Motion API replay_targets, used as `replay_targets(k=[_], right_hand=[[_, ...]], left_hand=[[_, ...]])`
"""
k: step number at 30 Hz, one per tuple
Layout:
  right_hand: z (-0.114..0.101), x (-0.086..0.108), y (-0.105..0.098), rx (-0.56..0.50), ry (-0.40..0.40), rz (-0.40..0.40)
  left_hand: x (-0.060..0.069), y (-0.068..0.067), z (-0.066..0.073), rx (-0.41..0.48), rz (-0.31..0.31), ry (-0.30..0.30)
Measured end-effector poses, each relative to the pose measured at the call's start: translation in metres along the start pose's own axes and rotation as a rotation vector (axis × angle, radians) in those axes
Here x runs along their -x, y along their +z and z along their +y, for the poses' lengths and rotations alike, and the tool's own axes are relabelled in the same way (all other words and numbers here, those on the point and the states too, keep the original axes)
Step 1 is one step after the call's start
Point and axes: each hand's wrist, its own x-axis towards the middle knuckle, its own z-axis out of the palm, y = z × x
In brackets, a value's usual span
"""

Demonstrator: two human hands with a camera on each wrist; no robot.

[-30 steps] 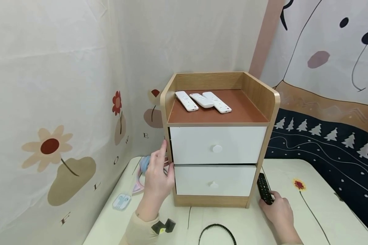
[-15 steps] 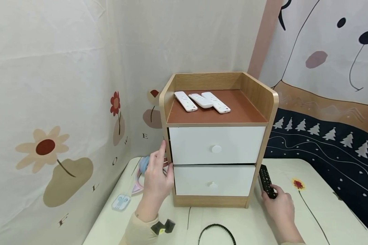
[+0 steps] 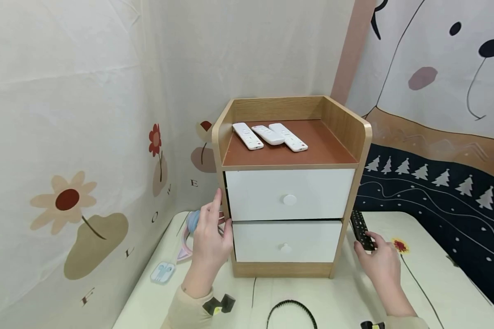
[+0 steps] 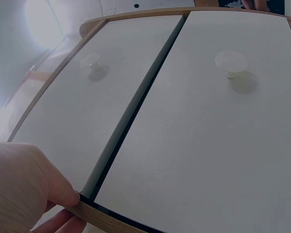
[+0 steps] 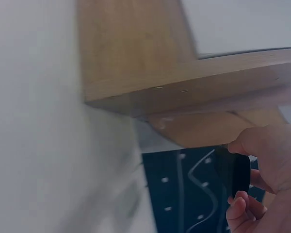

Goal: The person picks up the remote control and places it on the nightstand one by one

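A small wooden cabinet (image 3: pixel 281 269) with two white drawers stands on the table. At its left edge is my left hand (image 3: pixel 211 242), index finger pointing up along the side. In the left wrist view the thumb (image 4: pixel 65 191) lies at the front edge of the side panel and other fingers sit behind it, gripping that edge. My right hand (image 3: pixel 380 265) holds a black remote control (image 3: pixel 361 228) beside the cabinet's right side, its far end pointing away from me. The right wrist view shows the remote (image 5: pixel 240 172) edge-on between thumb and fingers.
Several white remotes (image 3: pixel 294 138) lie on the cabinet's brown top shelf. Left of it are a blue-and-pink item (image 3: pixel 192 224), partly hidden by the hand, and an earphone case (image 3: pixel 163 273). A black toothed headband (image 3: pixel 290 302) lies in front. Printed cloth surrounds the table.
My right hand has moved forward and slightly right, carrying the black remote farther back along the cabinet's side. The left hand stays at the left edge.
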Motion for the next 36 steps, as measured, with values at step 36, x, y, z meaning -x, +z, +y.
replay_targets(k=[36], right_hand=[[-0.127,-0.071,-0.131,-0.034,-0.330,0.310]], left_hand=[[0.001,0.000,0.002,-0.005,0.001,-0.015]])
